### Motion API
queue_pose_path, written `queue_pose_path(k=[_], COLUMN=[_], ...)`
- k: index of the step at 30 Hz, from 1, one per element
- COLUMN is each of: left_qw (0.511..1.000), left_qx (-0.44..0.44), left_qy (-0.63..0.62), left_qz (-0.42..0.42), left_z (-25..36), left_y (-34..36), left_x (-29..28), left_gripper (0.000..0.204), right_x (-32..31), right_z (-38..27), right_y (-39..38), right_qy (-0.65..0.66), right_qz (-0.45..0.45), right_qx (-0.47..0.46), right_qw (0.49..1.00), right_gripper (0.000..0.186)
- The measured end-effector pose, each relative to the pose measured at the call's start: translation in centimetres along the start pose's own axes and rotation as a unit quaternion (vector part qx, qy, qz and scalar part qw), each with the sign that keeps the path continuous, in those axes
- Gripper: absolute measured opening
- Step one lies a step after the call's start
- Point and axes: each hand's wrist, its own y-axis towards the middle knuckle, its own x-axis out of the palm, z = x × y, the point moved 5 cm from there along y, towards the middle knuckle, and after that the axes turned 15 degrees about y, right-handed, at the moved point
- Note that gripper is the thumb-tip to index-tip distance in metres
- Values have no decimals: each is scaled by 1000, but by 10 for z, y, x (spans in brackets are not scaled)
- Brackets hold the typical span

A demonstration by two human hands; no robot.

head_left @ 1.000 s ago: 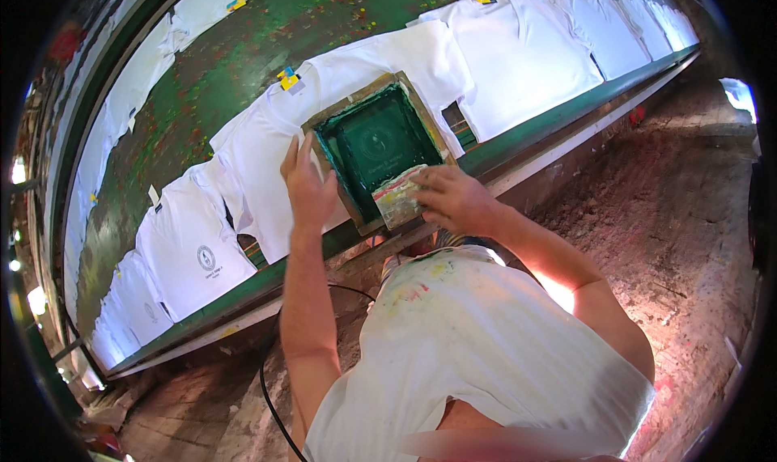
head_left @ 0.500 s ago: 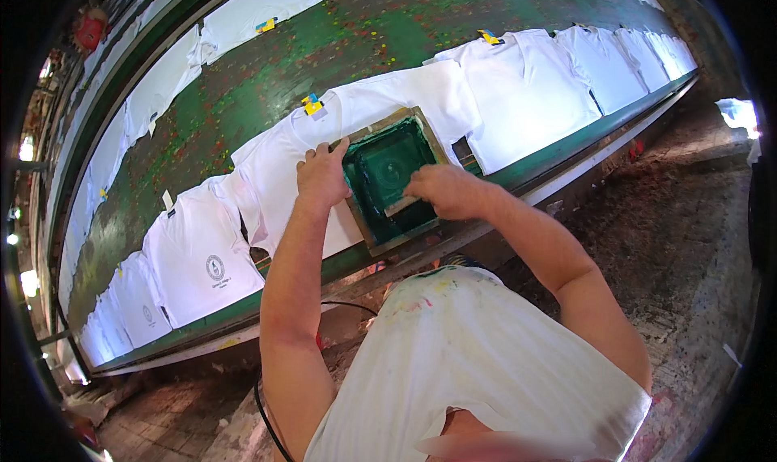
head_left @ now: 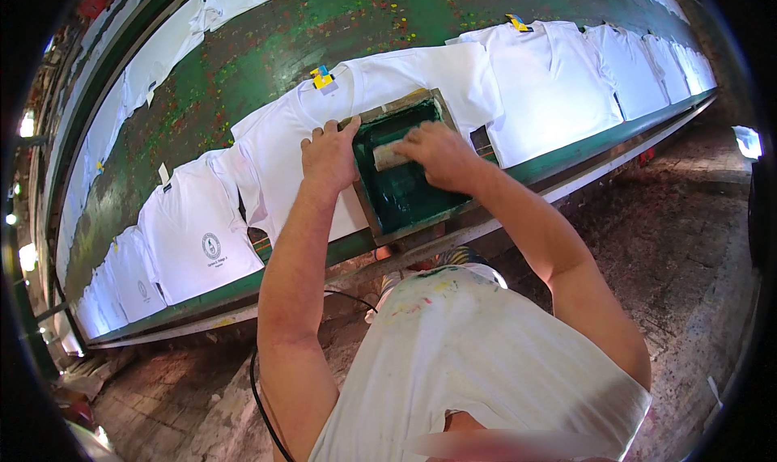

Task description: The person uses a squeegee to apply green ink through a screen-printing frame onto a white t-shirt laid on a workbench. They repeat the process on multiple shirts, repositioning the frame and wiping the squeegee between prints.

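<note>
My left hand (head_left: pixel 330 161) grips the upper left edge of a wooden screen printing frame (head_left: pixel 405 104), its thumb and fingers over the rim. The frame lies on the front of a white T-shirt (head_left: pixel 285 150) spread on the long table, and its mesh looks dark green. Inside the frame, my right hand (head_left: pixel 441 156) is closed around a pale flat squeegee (head_left: pixel 390 157), which rests toward the upper part of the mesh. What lies under the frame is hidden.
On the left, a T-shirt (head_left: pixel 190 219) bears a round dark print. Another white T-shirt (head_left: pixel 554 90) lies to the right, with several more beyond. The green table (head_left: pixel 364 37) is speckled with colour. Its near edge (head_left: pixel 558 188) runs before me. A black cable (head_left: pixel 252 381) hangs by my left arm.
The squeegee and my right hand have moved up the mesh, away from me. My left hand stays on the frame's edge. The whole view has shifted slightly.
</note>
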Motion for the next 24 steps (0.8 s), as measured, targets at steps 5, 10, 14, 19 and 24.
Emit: queue_pose_path(k=[5, 10, 14, 19, 24], left_qw=[1000, 1000, 1000, 999, 999], left_qx=[5, -11, -14, -32, -44], left_qy=[12, 5, -22, -10, -5], left_qz=[6, 2, -4, -17, -24], left_z=[1, 3, 0, 2, 6], left_y=[-1, -3, -6, -4, -5], left_x=[-2, -1, 1, 0, -2], left_gripper=[111, 115, 120, 121, 121], right_x=[20, 18, -2, -21, -21], right_z=[-37, -53, -10, 39, 38], right_y=[-64, -88, -57, 17, 28], right_qy=[-2, 15, 89, 136, 64], right_qz=[1, -54, -168, -90, 23], right_qx=[-21, -54, -51, -48, -93], right_qw=[1000, 997, 981, 985, 993], right_gripper=[60, 67, 39, 40, 43])
